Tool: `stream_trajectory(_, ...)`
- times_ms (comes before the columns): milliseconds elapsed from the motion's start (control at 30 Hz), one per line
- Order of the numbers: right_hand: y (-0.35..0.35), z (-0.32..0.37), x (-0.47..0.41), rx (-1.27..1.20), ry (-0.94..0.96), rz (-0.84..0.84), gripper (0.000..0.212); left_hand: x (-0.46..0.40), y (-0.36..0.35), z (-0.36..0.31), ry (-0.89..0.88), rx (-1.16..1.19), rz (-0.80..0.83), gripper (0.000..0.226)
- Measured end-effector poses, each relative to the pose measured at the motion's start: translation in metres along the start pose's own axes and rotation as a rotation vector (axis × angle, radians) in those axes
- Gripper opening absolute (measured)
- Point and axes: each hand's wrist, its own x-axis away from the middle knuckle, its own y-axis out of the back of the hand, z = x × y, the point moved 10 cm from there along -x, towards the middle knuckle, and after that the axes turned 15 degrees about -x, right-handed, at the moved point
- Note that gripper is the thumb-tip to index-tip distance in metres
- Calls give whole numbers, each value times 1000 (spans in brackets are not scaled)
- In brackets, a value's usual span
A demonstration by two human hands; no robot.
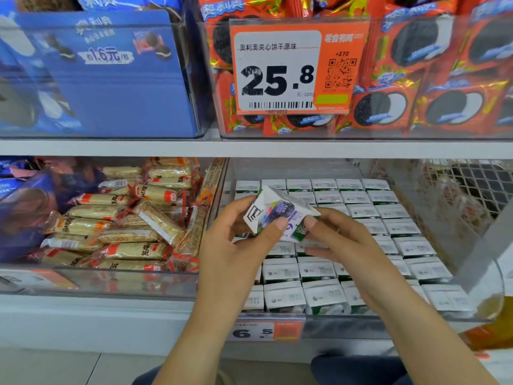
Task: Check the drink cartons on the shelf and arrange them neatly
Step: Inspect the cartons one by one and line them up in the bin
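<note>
A white store shelf (pixel 111 148) divides two tiers of clear bins before me. Upper left, a blue cookie display box (pixel 111 76); to its right, red cookie packets (pixel 433 79) behind an orange price tag (pixel 294 68) reading 25.8. Lower left, a bin (pixel 105 282) heaped with sesame-bar packets (pixel 125 218). Right of it, the drink-carton bin (pixel 361 319) holds white cartons (pixel 313 270) in rows, tops up. Above those rows I hold one tilted carton (pixel 277 215): my left hand (pixel 238 234) curls round its left side, my right hand (pixel 341 237) pinches its right corner. A wire basket (pixel 472 184) sits far right.
</note>
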Motion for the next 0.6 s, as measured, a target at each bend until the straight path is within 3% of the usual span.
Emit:
stream_trajectory(67, 1, 7, 1, 2, 63, -15, 26, -1, -1, 6, 54, 37, 14, 39)
stream_trajectory(167, 2, 16, 4, -38, 108, -29, 47, -1, -1, 10, 102, 100, 28, 46)
stream_trajectory(267, 3, 20, 6, -72, 135, -35, 57, -1, -4, 5, 92, 122, 55, 51)
stream_trajectory(367, 5, 18, 5, -74, 120, -48, 59, -1, -5, -2, 25, 121, 68, 40)
stream_trajectory(467, 6, 4, 2, -50, -25, -45, 61, 1, -6, -8, -56, 99, 81, 42)
stream_trajectory(600, 8, -13, 2, -56, -276, 46, 83, 8, -14, -22, -246, -112, 140, 46)
